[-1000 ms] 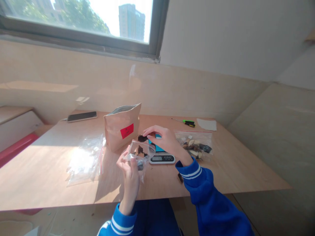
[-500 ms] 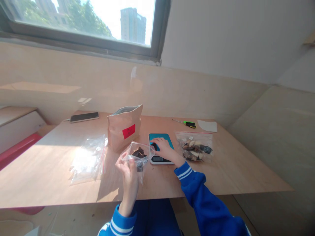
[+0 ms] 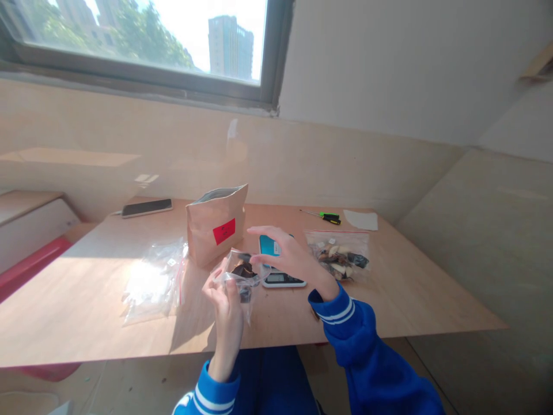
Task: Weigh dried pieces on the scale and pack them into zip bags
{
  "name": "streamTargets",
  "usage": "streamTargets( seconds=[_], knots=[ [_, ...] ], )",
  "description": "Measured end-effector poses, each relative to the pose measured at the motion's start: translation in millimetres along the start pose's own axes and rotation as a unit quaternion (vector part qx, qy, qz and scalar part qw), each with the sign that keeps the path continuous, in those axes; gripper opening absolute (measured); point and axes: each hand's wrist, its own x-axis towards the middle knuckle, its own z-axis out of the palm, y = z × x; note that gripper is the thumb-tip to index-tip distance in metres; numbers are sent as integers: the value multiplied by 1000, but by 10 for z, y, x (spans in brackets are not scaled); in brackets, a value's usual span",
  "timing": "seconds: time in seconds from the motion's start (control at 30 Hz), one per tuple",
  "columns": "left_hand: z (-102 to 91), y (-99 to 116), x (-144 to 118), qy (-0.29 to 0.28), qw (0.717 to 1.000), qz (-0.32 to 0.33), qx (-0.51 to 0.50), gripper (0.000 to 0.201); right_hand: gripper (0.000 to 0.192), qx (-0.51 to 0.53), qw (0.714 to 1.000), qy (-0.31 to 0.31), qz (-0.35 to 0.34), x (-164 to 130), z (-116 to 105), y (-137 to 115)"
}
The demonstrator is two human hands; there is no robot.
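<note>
Blue sleeves [image 3: 367, 351] with white-striped cuffs, bare hands.

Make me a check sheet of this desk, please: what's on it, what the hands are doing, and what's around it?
Surface: wooden table, sunlit on the left.
Job's things: small clear bag with dark pieces inside; blue scale beside it.
Clutter: brown pouch with red label, open on top; empty clear bags; filled bag; phone; screwdriver; white sheet.
Hands: left hand holds the small bag up; right hand has its fingers at the bag's mouth.
Cables: one seems to leave the phone; too faint to be sure.
Surroundings: window above, plain wall, red box at left.
</note>
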Motion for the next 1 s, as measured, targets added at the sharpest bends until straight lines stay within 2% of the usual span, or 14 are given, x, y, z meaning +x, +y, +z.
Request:
streamTargets(
  seconds=[0.07, 0.17, 0.37, 0.5, 0.57, 0.63, 0.7, 0.77, 0.9, 1.0],
  knots=[
    [0, 47, -2, 0, 1000, 2, 13, 49, 42, -9, 1000, 19, 0, -72, 28, -46],
    [-3, 111, 0, 3, 1000, -2, 22, 51, 30, -21, 998, 52, 27, -255, 90, -75],
    [5, 192, -45, 16, 1000, 12, 18, 52, 20, -62, 995, 34, 67, -586, 269, -208],
    [-35, 258, -134, -10, 996, 12, 90, 52, 10, -76, 995, 35, 52, -617, 312, -288],
    [-64, 296, -176, -10, 992, 37, 119, 48, 11, -75, 994, 68, 48, -612, 297, -318],
    [-93, 333, -209, -10, 989, 88, 116, 47, 10, -58, 991, 108, 49, -613, 285, -345],
    [-120, 365, -233, -18, 986, 138, 95, 49, 10, -14, 989, 137, 57, -625, 299, -371],
    [-145, 385, -248, -38, 984, 157, 77, 54, 10, 55, 981, 165, 82, -647, 347, -393],
    [-171, 385, -227, -65, 989, 128, 14, 51, 8, 164, 942, 270, 109, -728, 504, -402],
    [-187, 379, -165, -60, 996, 67, -24, 52, 10, 189, 909, 354, 108, -820, 622, -375]
  ],
)
